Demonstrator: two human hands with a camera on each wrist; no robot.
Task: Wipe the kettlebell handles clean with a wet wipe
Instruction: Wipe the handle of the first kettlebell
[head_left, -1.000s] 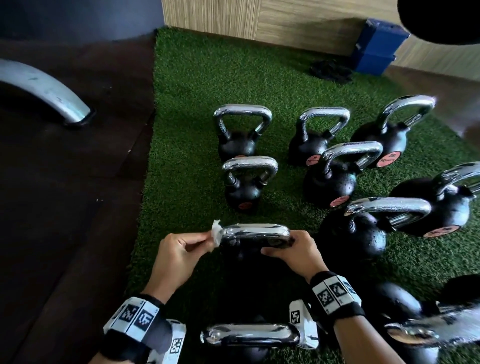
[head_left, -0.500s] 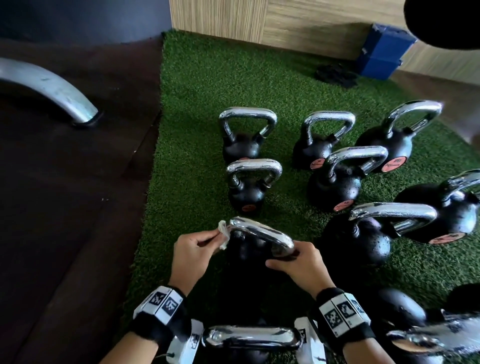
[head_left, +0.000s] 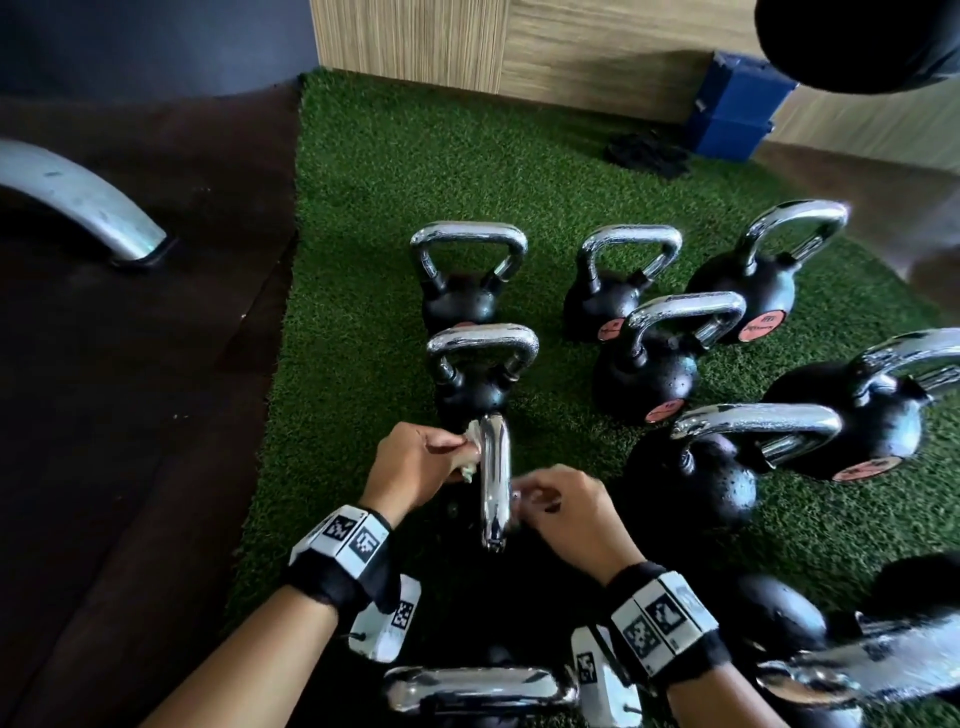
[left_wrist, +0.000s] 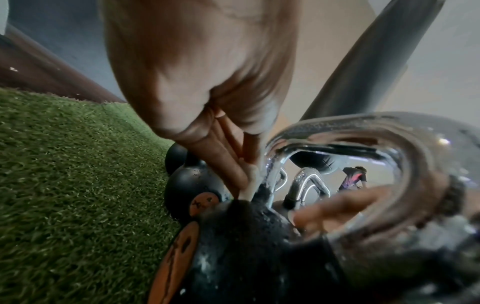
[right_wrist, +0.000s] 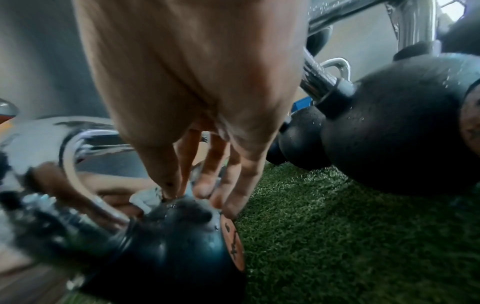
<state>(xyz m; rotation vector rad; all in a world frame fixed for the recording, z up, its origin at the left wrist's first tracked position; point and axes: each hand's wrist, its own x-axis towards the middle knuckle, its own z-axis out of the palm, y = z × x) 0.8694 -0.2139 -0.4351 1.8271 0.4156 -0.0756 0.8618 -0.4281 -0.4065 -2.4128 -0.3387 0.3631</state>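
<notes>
Eleven kettlebells show on the green turf, several cut off by the near and right edges. The left hand pinches the wet wipe against the chrome handle of the near-centre kettlebell. The right hand has fingers curled at the handle's right; only the right wrist view shows its fingertips resting on the black body, blurred.
</notes>
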